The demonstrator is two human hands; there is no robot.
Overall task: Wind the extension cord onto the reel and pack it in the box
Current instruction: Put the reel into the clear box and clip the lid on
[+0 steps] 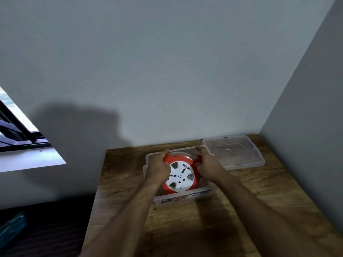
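Observation:
A round extension cord reel (179,175), orange with a white socket face, lies flat inside a clear plastic box (185,198) on the wooden table (204,229). My left hand (157,168) grips the reel's left rim. My right hand (208,166) holds its right side, where an orange part sticks out. The cord itself is hidden between the reel's flanges. The box's front wall carries a printed label.
The box's clear lid (234,152) lies on the table to the right, against the back wall. Grey walls close the table in at the back and right. A window (16,130) is at the left, with dark floor below the table's left edge.

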